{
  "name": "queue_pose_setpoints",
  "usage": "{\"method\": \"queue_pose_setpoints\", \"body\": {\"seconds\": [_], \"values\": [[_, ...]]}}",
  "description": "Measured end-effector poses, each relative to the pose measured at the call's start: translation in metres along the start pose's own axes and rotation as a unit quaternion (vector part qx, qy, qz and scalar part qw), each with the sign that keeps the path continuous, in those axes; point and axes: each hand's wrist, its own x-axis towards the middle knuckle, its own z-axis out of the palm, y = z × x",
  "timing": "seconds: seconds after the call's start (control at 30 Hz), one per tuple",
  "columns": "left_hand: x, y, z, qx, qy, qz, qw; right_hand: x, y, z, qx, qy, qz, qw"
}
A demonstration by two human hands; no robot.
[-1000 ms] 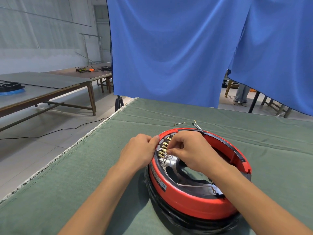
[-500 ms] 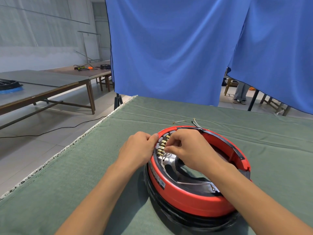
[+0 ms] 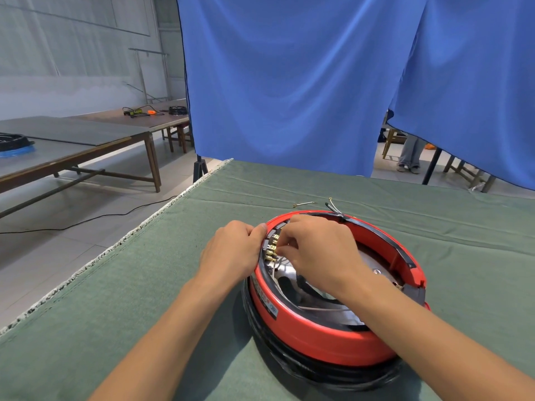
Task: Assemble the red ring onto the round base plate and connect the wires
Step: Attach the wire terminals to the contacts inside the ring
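So the ring (image 3: 312, 340) is already sitting on the base (image 3: 318, 369), near the front edge of the green tabletop (image 3: 144, 299), so what's left looks like the wiring. Left hand (image 3: 231, 253) is curled against the ring's outer left rim with the thumb on top, bracing it. Right hand (image 3: 315, 253) reaches inside, fingertips pinched at the row of brass terminals (image 3: 270, 250); can't tell if there's actually a wire end in that pinch. Tip for this bit: keep the left hand firm so the ring doesn't twist, and push each connector straight on, no wiggling sideways. Two loose wires (image 3: 333, 205) poke out past the ring's far rim, probably still to do.
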Motion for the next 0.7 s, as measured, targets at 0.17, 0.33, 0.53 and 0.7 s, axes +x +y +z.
{"method": "queue_pose_setpoints", "body": {"seconds": [0.17,0.33,0.53,0.7], "values": [[-0.0007,0.0003,0.0003,0.001,0.002,0.003,1.0,0.001,0.0027,0.001,0.02,-0.001,0.023,1.0],[-0.0032,0.0002,-0.0014,0.027,0.002,-0.009,1.0,-0.0002,0.0043,0.0019,0.04,-0.017,0.022,0.999],[-0.0065,0.0037,-0.002,0.08,0.002,-0.016,0.997,-0.0017,0.007,0.002,0.057,-0.005,0.032,0.998],[-0.0073,0.0042,-0.0027,0.072,-0.002,-0.013,0.997,-0.0013,0.0087,0.0021,0.064,-0.03,0.021,0.997]]}}
